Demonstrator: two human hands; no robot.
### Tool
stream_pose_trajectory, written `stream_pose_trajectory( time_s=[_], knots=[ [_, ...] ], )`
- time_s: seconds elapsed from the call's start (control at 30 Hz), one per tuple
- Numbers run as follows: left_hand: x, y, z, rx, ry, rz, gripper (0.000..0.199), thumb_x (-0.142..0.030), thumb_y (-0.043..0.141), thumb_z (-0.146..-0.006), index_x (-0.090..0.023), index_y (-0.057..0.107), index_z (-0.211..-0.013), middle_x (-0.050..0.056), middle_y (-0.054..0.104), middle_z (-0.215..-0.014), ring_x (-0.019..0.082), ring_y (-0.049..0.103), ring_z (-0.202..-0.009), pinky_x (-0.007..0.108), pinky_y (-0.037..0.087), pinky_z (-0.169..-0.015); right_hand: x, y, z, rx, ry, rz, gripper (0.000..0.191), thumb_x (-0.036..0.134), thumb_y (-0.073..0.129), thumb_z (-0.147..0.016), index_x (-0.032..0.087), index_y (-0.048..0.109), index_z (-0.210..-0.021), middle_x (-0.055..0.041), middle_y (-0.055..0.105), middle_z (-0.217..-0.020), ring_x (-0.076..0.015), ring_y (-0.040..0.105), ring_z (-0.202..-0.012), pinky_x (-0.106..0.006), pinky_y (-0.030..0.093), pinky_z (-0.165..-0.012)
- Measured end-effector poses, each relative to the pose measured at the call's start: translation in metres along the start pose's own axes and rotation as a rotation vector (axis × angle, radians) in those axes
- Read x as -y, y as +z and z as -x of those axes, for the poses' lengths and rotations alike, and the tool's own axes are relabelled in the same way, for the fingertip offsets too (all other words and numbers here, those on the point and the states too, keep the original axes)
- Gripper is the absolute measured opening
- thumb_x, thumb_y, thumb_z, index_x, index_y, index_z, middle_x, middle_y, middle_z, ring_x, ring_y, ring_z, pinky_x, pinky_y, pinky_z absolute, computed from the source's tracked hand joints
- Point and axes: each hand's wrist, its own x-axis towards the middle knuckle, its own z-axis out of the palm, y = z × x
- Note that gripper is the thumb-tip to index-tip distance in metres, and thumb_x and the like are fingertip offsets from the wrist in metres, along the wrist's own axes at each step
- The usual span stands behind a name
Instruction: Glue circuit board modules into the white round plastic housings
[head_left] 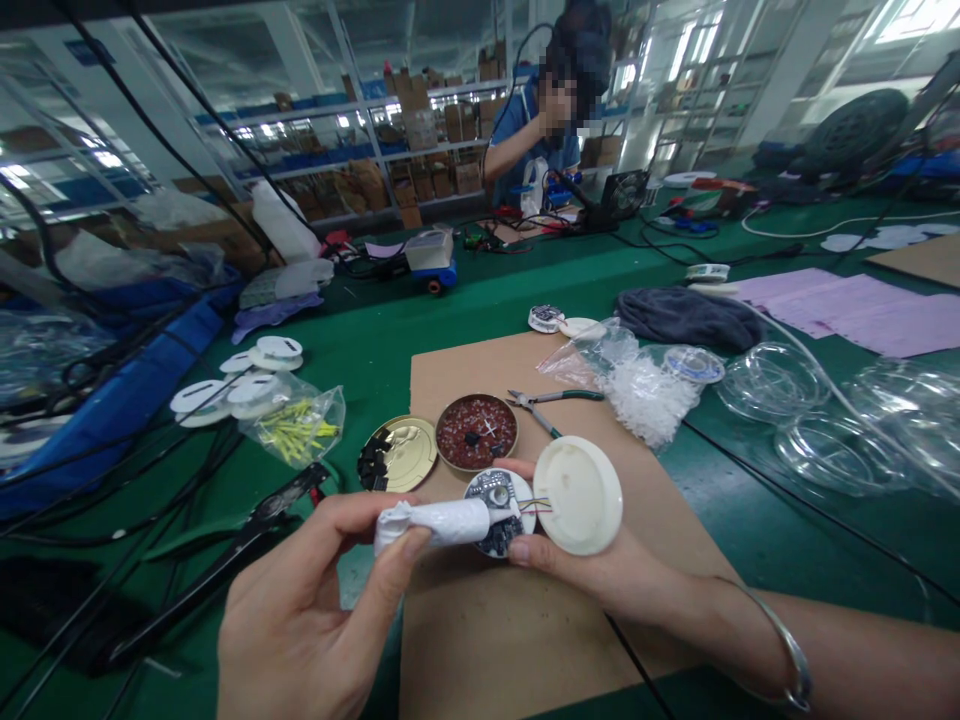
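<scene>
My left hand (307, 600) pinches a white glue tube (442, 522) whose narrow nozzle points right, its tip over a round circuit board (491, 535). Fingers of my right hand (592, 570) grip that board by its edge. Thin coloured wires join the board to a round cream-white plastic cover (577, 495), which rests against the same hand. Just beyond the board stands a round tin (476, 432) of reddish-brown material with small pieces on top. A gold-coloured lid (409, 455) holding black parts lies left of the tin. Whether the nozzle touches the board, I cannot tell.
Cutting pliers (555, 397) and a bag of small white parts (649, 395) lie at the cardboard sheet (480, 640). Clear plastic rings (832, 440) sit right; a bag of yellow pieces (300, 430) and black cables lie left. A person (525, 150) sits across the green table.
</scene>
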Motion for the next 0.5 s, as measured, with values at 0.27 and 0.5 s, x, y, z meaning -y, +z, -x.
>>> stream_pose_trajectory(
  time_s=[0.27,0.5],
  knots=[
    [-0.003,0.004,-0.031,0.037,-0.633,0.969,0.019,-0.02,0.066,-0.079,-0.02,0.062,-0.098,-0.001,0.065,-0.086,0.006,0.062,-0.065,0.011,0.054,-0.06,-0.001,0.001,-0.001,0.002,-0.01,-0.021,0.062,0.031,0.074,-0.072,0.024,0.049,-0.128,-0.0088,0.061,-0.122,-0.0238,0.058,-0.111,-0.042,0.044,-0.101],
    [0.02,-0.004,-0.043,0.097,-0.732,1.224,0.025,-0.006,0.054,-0.082,-0.017,0.056,-0.104,0.005,0.065,-0.089,0.009,0.066,-0.074,0.016,0.055,-0.067,0.004,0.002,0.002,-0.104,-0.161,0.024,0.061,0.035,0.072,-0.075,0.028,0.049,-0.132,-0.0066,0.062,-0.12,-0.0234,0.058,-0.111,-0.041,0.045,-0.102]
  ],
)
